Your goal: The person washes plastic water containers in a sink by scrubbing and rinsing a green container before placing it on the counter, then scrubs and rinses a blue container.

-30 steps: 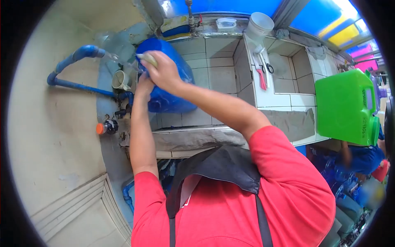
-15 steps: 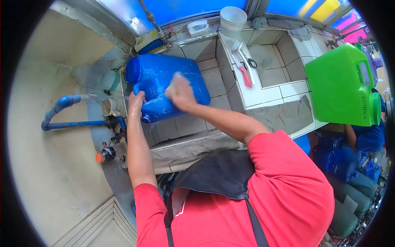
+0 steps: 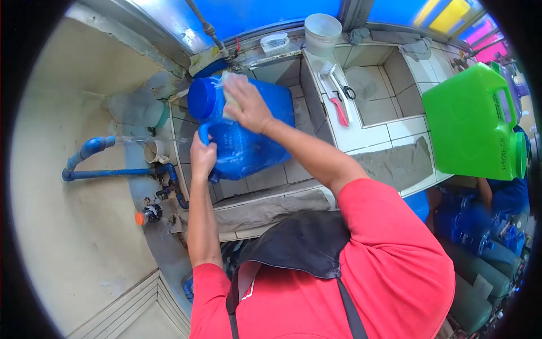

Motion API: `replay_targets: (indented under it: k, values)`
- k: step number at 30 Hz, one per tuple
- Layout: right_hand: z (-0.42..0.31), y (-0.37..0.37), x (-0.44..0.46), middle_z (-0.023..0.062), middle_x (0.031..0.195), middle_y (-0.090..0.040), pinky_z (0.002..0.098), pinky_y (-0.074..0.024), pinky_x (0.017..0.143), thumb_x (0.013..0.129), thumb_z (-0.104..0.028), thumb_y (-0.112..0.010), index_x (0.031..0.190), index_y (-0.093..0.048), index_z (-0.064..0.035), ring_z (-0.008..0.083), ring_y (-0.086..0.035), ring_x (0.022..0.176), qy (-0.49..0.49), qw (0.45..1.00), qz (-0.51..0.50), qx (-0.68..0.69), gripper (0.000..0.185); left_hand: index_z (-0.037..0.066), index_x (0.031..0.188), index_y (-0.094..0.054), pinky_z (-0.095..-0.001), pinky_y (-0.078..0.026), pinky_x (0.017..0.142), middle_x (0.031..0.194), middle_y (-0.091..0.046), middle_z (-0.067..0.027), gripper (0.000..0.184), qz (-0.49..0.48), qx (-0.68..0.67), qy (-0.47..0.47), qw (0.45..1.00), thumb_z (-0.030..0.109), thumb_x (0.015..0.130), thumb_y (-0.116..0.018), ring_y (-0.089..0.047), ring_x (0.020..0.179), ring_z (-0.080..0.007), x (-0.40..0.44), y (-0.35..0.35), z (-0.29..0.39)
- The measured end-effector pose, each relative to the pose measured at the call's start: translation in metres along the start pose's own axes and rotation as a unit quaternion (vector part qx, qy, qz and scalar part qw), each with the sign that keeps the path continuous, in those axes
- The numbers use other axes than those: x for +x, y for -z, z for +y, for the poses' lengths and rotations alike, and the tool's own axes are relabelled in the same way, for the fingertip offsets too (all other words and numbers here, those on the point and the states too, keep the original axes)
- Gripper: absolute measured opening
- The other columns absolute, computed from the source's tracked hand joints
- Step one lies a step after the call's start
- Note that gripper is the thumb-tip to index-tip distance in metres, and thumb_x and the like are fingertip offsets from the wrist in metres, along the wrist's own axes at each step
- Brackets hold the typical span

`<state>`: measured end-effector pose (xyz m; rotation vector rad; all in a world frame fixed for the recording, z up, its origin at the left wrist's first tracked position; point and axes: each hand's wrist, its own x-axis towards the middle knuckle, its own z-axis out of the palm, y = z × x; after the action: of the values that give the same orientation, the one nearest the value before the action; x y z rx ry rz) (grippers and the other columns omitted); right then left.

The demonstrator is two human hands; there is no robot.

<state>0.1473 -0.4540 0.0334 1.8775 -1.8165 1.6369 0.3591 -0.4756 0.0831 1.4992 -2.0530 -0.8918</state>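
A blue plastic jug with a round blue cap lies in the tiled sink basin, wet and streaked with suds. My left hand is closed around the jug's handle. Against the jug's upper side, close to the cap, my right hand presses a pale sponge; the fingers lie over it and partly hide it. Water runs from a blue pipe spout toward the jug.
A brush, red-handled tool and black scissors lie on the ledge by a second basin. A white bucket stands behind. At right are a green jug and another person's arm.
My right hand has slid the sponge up and left across the jug toward the cap. The jug has tilted and shifted slightly right, with my left hand still on its handle.
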Motion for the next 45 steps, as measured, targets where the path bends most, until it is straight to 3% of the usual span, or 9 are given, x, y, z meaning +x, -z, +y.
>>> replay_targets:
  k: [6, 8, 13, 19, 21, 24, 38, 43, 45]
  values:
    - [0.167, 0.01, -0.091, 0.0196, 0.126, -0.062, 0.0437, -0.0403, 0.103, 0.099, -0.055, -0.036, 0.125, -0.061, -0.0036, 0.0366, -0.056, 0.118, -0.414, 0.909, -0.021, 0.041, 0.063, 0.003, 0.104, -0.059, -0.0305, -0.046, 0.078, 0.088, -0.058, -0.0066, 0.031, 0.009, -0.028, -0.053, 0.998, -0.001, 0.073, -0.053, -0.056, 0.082, -0.0187, -0.041, 0.024, -0.08]
    - [0.122, 0.035, -0.094, 0.0135, 0.128, -0.062, 0.0472, -0.0396, 0.103, 0.098, -0.06, -0.036, 0.132, -0.058, -0.0082, 0.0331, -0.056, 0.119, -0.722, 0.515, 0.121, 0.447, 0.065, 0.003, 0.106, -0.059, -0.0318, -0.046, 0.079, 0.088, -0.059, -0.0069, 0.035, 0.02, -0.064, -0.032, 0.997, -0.005, 0.072, -0.053, -0.057, 0.083, -0.0204, -0.049, 0.023, -0.109]
    - [0.091, 0.029, -0.16, 0.0122, 0.13, -0.059, 0.0512, -0.0382, 0.105, 0.096, -0.061, -0.039, 0.134, -0.053, -0.0099, 0.0306, -0.056, 0.117, -0.725, 0.592, -0.06, 0.345, 0.065, 0.003, 0.109, -0.06, -0.0334, -0.046, 0.085, 0.094, -0.061, -0.0096, 0.039, 0.023, -0.059, -0.005, 0.998, -0.006, 0.071, -0.056, -0.058, 0.09, -0.0261, -0.054, 0.032, -0.111]
    - [0.098, 0.043, -0.115, 0.0103, 0.115, -0.067, 0.0433, -0.0451, 0.094, 0.099, -0.048, -0.042, 0.122, -0.063, -0.0108, 0.0252, -0.06, 0.111, -0.664, 0.543, 0.178, 0.483, 0.048, 0.01, 0.1, -0.067, -0.0457, -0.031, 0.109, 0.143, -0.046, -0.0181, 0.029, -0.01, 0.043, -0.178, 0.983, 0.001, 0.073, -0.07, -0.042, 0.134, -0.0352, -0.073, 0.039, -0.092]
    - [0.103, 0.035, -0.114, 0.0159, 0.107, -0.069, 0.0419, -0.0465, 0.091, 0.1, -0.042, -0.042, 0.11, -0.067, -0.0069, 0.0298, -0.064, 0.104, -0.506, 0.858, 0.032, 0.084, 0.044, 0.013, 0.082, -0.07, -0.0563, -0.02, 0.114, 0.156, -0.032, -0.0171, 0.015, -0.047, 0.086, -0.195, 0.976, 0.004, 0.07, -0.073, -0.034, 0.142, -0.0348, -0.077, 0.038, -0.093]
    - [0.05, 0.049, -0.083, 0.0208, 0.104, -0.068, 0.0436, -0.047, 0.089, 0.1, -0.041, -0.041, 0.106, -0.067, -0.0037, 0.0364, -0.064, 0.1, -0.334, 0.942, -0.017, 0.029, 0.046, 0.009, 0.071, -0.067, -0.0559, -0.02, 0.114, 0.157, -0.032, -0.0172, 0.006, -0.043, 0.136, -0.196, 0.97, 0.006, 0.071, -0.073, -0.033, 0.143, -0.0351, -0.084, 0.03, -0.078]
    - [0.103, 0.075, -0.044, 0.0202, 0.105, -0.068, 0.0453, -0.0504, 0.087, 0.084, -0.034, -0.068, 0.115, -0.068, -0.0122, 0.037, -0.065, 0.099, -0.168, 0.956, -0.235, -0.057, 0.038, 0.013, 0.076, -0.075, -0.0558, -0.015, 0.116, 0.157, -0.031, -0.0167, 0.006, -0.052, 0.129, -0.193, 0.971, 0.011, 0.075, -0.069, -0.032, 0.144, -0.032, -0.086, 0.036, -0.099]
    - [0.109, 0.058, -0.026, 0.0195, 0.106, -0.069, 0.0457, -0.0507, 0.088, 0.075, -0.029, -0.075, 0.113, -0.07, -0.0117, 0.0381, -0.064, 0.099, -0.367, 0.884, -0.264, -0.121, 0.042, 0.016, 0.081, -0.075, -0.0559, -0.014, 0.117, 0.158, -0.03, -0.0151, 0.008, -0.059, 0.121, -0.177, 0.975, 0.013, 0.077, -0.069, -0.033, 0.143, -0.0309, -0.085, 0.036, -0.092]
    - [0.115, 0.047, -0.034, 0.0195, 0.1, -0.068, 0.0444, -0.0511, 0.088, 0.076, -0.029, -0.071, 0.11, -0.072, -0.0122, 0.0374, -0.064, 0.099, -0.206, 0.953, -0.2, -0.097, 0.038, 0.012, 0.079, -0.073, -0.0567, -0.017, 0.116, 0.158, -0.031, -0.0136, 0.005, -0.059, 0.128, -0.183, 0.973, 0.013, 0.078, -0.068, -0.037, 0.14, -0.0336, -0.082, 0.039, -0.096]
